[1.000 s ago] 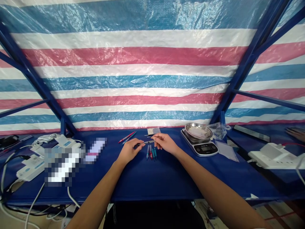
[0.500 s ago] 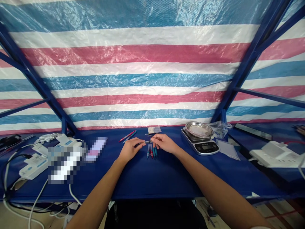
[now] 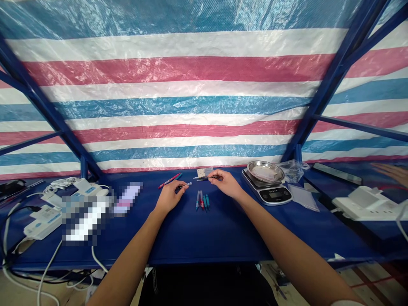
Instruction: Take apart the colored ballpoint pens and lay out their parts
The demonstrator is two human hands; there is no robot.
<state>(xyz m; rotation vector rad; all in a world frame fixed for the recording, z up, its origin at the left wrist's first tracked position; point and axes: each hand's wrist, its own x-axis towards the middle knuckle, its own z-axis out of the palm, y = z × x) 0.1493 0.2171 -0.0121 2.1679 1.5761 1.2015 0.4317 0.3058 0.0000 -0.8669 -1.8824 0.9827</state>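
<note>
My left hand point(image 3: 168, 195) is closed on a thin clear tube point(image 3: 188, 184), likely part of a pen, whose end sticks out to the right. Farther right, my right hand point(image 3: 225, 184) pinches a slim dark stick that looks like a pen refill point(image 3: 213, 177). Between and below the hands, several short pen pieces point(image 3: 202, 201) in pale blue, red and teal lie side by side. A red pen point(image 3: 168, 181) and a teal one lie behind my left hand. Near my right fingertips are a small bag of pale bits point(image 3: 202, 172) and thin refill-like sticks point(image 3: 199, 179).
A digital scale point(image 3: 270, 193) with a metal dish point(image 3: 265, 171) stands right, beside clear plastic bags point(image 3: 302, 197). Power strips point(image 3: 366, 204) and cables lie on both sides. A blurred screen-like thing point(image 3: 129, 199) lies left. Another person's hand point(image 3: 392, 171) shows at the far right.
My hands have moved apart; the right went right and slightly back with the dark stick, while the left keeps the clear tube. Another person's hand has appeared at the far right.
</note>
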